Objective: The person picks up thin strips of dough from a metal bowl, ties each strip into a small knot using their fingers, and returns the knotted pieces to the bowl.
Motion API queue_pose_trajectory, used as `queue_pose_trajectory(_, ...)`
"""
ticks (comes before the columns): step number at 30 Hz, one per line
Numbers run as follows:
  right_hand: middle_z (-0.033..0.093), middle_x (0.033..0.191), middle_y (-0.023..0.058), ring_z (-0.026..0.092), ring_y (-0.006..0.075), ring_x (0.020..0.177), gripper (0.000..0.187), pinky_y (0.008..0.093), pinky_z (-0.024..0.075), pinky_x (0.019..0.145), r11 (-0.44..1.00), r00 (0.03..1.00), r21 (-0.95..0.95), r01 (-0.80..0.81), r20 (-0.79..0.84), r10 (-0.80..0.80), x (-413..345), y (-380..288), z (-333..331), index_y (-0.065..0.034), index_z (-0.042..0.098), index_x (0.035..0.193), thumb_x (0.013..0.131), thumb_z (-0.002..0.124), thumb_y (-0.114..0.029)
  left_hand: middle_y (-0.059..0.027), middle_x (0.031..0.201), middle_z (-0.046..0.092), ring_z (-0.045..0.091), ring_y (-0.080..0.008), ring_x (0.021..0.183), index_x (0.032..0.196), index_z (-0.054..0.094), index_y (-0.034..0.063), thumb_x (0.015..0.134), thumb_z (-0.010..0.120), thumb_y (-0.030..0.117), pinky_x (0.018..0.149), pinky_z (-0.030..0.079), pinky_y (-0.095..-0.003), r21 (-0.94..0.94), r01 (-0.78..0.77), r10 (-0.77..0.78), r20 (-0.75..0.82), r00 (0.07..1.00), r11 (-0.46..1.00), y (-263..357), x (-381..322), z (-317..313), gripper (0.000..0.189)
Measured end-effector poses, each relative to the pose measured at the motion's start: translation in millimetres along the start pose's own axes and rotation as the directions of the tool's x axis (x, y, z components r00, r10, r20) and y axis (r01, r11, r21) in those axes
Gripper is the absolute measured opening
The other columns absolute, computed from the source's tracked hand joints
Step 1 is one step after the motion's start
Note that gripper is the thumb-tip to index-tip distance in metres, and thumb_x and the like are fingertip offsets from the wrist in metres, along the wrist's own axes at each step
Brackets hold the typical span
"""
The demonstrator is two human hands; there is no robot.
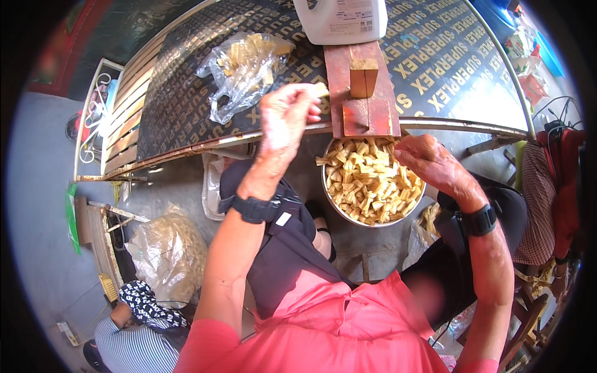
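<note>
My left hand (291,109) holds a small pale yellow folded piece (321,90) between thumb and fingertips, just left of a red-brown board (338,70). On that board stand an upright wooden block (364,84) and a small reddish plate (373,116). My right hand (419,156) is curled over the right rim of a round basin (343,215) full of yellow, folded, husk-like pieces (371,182); whether anything is in its fingers is hidden. A clear plastic bag (247,70) with similar yellow pieces lies on the table to the left.
A white plastic jug (345,23) stands on the board's far end. The patterned table's metal edge (224,142) runs before me. A large filled plastic bag (170,252) and another person in a striped top (135,349) are at lower left. Cloths (536,196) hang at right.
</note>
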State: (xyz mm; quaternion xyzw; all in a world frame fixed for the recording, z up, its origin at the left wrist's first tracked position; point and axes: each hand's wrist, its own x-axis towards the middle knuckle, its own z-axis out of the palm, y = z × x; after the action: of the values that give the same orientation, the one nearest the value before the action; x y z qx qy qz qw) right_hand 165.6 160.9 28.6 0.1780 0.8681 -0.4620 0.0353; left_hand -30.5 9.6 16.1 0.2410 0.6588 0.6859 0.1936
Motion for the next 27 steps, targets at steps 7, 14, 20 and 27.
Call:
queue_pose_trajectory(7, 0.056, 0.07, 0.0195, 0.055, 0.0321, 0.065, 0.027, 0.038, 0.0428, 0.06, 0.999, 0.999, -0.02, -0.034, -0.009, 0.033, 0, -12, -2, 0.0043, 0.057, 0.083, 0.084, 0.049, -0.022, -0.0041, 0.074, 0.063, 0.055, -0.006, 0.059, 0.092, 0.064, 0.0007, 0.079, 0.062, 0.01, 0.049, 0.045, -0.0165, 0.347, -0.116, 0.2, -0.217, 0.955, 0.931, 31, 49, -109, 0.016)
queue_pose_trajectory(14, 0.052, 0.07, 0.0206, 0.052, 0.0328, 0.068, 0.026, 0.0389, 0.0403, 0.061, 0.999, 0.998, 0.022, 0.026, 0.057, -0.028, 2, -8, 9, 0.0048, 0.055, 0.08, 0.084, 0.05, -0.02, -0.0031, 0.069, 0.061, 0.053, -0.0054, 0.054, 0.088, 0.064, -0.0003, 0.078, 0.058, 0.014, 0.047, 0.043, -0.0165, 0.61, 0.173, -0.05, -0.214, 0.976, 0.773, 3, 75, -193, 0.018)
queue_pose_trajectory(20, 0.05, 0.066, 0.0214, 0.051, 0.0347, 0.067, 0.027, 0.041, 0.0388, 0.06, 0.993, 0.993, 0.007, 0.114, 0.041, -0.114, 0, -6, 7, 0.004, 0.051, 0.072, 0.083, 0.051, -0.02, -0.0053, 0.076, 0.06, 0.054, -0.0087, 0.064, 0.089, 0.061, -0.0011, 0.079, 0.059, 0.013, 0.055, 0.042, -0.0192, 0.368, 0.309, -0.387, 0.158, 0.909, 0.877, 5, 87, -194, 0.017)
queue_pose_trajectory(27, 0.057, 0.071, 0.0125, 0.055, 0.0158, 0.063, 0.026, 0.0284, 0.0434, 0.057, 0.988, 0.988, -0.027, 0.154, 0.021, -0.154, -6, -28, -21, 0.0041, 0.056, 0.093, 0.087, 0.051, -0.021, -0.0082, 0.102, 0.057, 0.052, -0.015, 0.095, 0.106, 0.055, -0.003, 0.079, 0.062, 0.016, 0.084, 0.038, -0.026, 0.223, 0.162, -0.202, 0.167, 0.965, 0.961, -51, 131, -228, 0.034)
